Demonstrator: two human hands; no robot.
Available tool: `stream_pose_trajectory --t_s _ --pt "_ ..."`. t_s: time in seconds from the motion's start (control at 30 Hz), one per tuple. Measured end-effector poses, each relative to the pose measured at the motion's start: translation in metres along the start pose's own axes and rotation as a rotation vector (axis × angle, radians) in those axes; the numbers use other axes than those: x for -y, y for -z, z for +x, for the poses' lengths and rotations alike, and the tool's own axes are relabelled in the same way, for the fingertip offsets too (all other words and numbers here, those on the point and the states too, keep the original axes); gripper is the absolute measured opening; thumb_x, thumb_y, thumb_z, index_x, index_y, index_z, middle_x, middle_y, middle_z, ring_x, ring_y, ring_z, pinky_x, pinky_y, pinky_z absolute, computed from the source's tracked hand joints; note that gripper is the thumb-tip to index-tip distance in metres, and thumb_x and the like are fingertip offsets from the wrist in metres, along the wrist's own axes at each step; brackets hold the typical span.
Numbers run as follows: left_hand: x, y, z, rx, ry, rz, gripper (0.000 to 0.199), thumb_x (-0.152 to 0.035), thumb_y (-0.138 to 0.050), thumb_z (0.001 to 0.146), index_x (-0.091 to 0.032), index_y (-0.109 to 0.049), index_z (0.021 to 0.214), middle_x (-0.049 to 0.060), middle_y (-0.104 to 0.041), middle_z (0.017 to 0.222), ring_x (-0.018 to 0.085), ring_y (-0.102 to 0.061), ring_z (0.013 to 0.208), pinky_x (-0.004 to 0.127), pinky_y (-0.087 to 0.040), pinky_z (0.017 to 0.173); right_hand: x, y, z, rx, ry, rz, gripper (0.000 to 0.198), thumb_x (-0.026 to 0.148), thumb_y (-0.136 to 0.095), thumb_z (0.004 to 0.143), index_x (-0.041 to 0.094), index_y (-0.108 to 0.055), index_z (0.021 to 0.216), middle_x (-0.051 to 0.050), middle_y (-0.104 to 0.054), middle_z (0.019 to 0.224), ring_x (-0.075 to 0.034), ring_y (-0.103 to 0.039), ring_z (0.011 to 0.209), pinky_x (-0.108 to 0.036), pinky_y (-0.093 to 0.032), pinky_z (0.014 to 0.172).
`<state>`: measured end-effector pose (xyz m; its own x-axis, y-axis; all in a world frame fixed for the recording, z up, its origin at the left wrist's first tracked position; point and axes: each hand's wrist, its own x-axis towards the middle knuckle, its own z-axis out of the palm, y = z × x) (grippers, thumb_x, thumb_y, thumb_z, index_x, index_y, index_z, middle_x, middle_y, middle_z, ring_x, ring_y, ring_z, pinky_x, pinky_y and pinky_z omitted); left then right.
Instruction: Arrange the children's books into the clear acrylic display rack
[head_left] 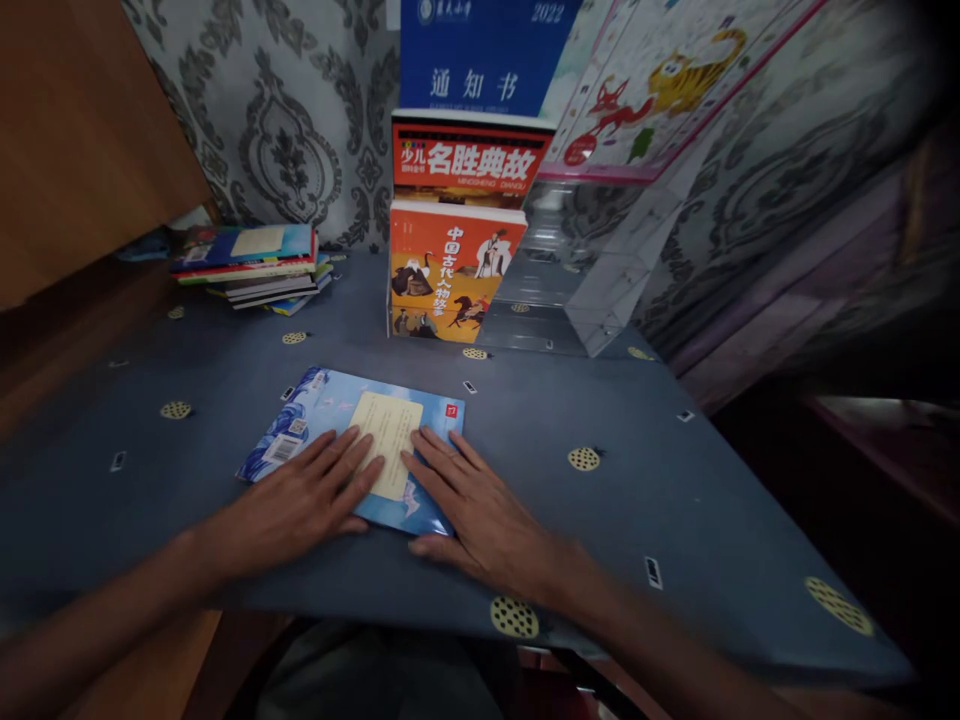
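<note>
A blue book (pixel 337 395) lies flat on the table in front of me, its back cover up, with a cream text panel, a barcode and dark blue waves along the left side. My left hand (pixel 311 495) rests on its lower left part, fingers stretched out across the cover. On the right part lies my right hand (pixel 484 505), palm down and fingers extended, its thumb just past the lower right corner. The fingertips of both hands meet the edges of the cream panel. Neither hand grips anything.
A clear acrylic book rack (pixel 555 290) stands at the back, holding an orange book (pixel 457 270), a red book (pixel 465 160), a blue booklet (pixel 480 60) and a picture book (pixel 637 90). Several books form a stack (pixel 255 265) at back left. A grey patterned cloth (pixel 637 530) covers the table.
</note>
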<state>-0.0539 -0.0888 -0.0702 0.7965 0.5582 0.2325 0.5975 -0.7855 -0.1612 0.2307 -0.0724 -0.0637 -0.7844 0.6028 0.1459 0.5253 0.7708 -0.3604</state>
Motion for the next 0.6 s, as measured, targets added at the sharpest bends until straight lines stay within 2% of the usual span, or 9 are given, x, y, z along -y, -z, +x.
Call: stream_pose_trajectory --t_s 0.1,0.17,0.27,0.37,0.43,0.5,0.6 --pt "0.004 0.002 0.001 -0.055 -0.052 0.011 0.055 -0.037 -0.045 0.106 -0.015 -0.033 0.154 0.020 -0.063 0.140 0.031 -0.052 0.139 0.046 -0.044 0.115 -0.004 0.002 -0.004 -0.021 0.036 0.059 0.094 0.076 -0.056 0.086 0.014 -0.040 0.155 -0.020 -0.038 0.161 -0.031 -0.029 0.153 -0.057 -0.022 0.126" --pt "0.006 0.006 0.005 -0.098 -0.063 0.004 0.045 -0.033 -0.043 0.106 -0.016 -0.041 0.148 0.017 -0.069 0.130 0.029 -0.060 0.131 0.043 -0.050 0.109 -0.008 0.002 -0.006 -0.038 0.043 0.112 0.091 0.072 -0.063 0.084 0.017 -0.042 0.154 -0.017 -0.045 0.157 -0.029 -0.035 0.151 -0.056 -0.024 0.126" --pt "0.005 0.015 0.015 -0.159 -0.051 0.018 0.031 -0.032 -0.038 0.108 -0.016 -0.057 0.125 0.014 -0.076 0.111 0.026 -0.072 0.111 0.036 -0.058 0.089 -0.013 -0.002 -0.007 -0.114 0.005 0.199 0.064 0.049 -0.064 0.096 0.023 -0.046 0.152 -0.012 -0.056 0.150 -0.024 -0.047 0.144 -0.055 -0.031 0.123" --pt "0.001 0.026 0.025 -0.133 0.024 -0.010 0.038 -0.033 -0.028 0.110 -0.019 -0.061 0.099 0.007 -0.075 0.088 0.020 -0.074 0.078 0.028 -0.054 0.065 -0.020 -0.005 -0.003 -0.245 -0.041 0.298 0.040 0.029 -0.058 0.100 0.027 -0.058 0.140 -0.008 -0.069 0.135 -0.022 -0.062 0.129 -0.052 -0.040 0.118" --pt "-0.001 0.034 0.031 -0.061 0.120 -0.096 0.044 -0.034 -0.023 0.110 -0.020 -0.058 0.088 0.001 -0.068 0.072 0.015 -0.066 0.059 0.026 -0.046 0.055 -0.026 -0.003 0.002 -0.301 -0.066 0.361 0.029 0.030 -0.061 0.099 0.027 -0.068 0.126 -0.006 -0.076 0.120 -0.023 -0.070 0.116 -0.051 -0.045 0.113" --pt "-0.001 0.043 0.035 -0.019 0.202 -0.196 0.046 -0.036 -0.022 0.110 -0.022 -0.058 0.085 -0.002 -0.064 0.065 0.014 -0.062 0.054 0.025 -0.042 0.053 -0.033 0.001 0.007 -0.329 -0.065 0.409 0.023 0.038 -0.067 0.095 0.027 -0.073 0.114 -0.005 -0.079 0.112 -0.024 -0.073 0.109 -0.050 -0.047 0.110" --pt "0.004 0.058 0.041 -0.080 0.262 -0.319 0.044 -0.039 -0.025 0.109 -0.024 -0.060 0.087 -0.003 -0.065 0.066 0.013 -0.060 0.053 0.024 -0.042 0.052 -0.042 0.012 0.013 -0.336 -0.022 0.473 0.029 0.053 -0.068 0.092 0.027 -0.077 0.101 -0.004 -0.080 0.108 -0.024 -0.074 0.104 -0.050 -0.042 0.112"
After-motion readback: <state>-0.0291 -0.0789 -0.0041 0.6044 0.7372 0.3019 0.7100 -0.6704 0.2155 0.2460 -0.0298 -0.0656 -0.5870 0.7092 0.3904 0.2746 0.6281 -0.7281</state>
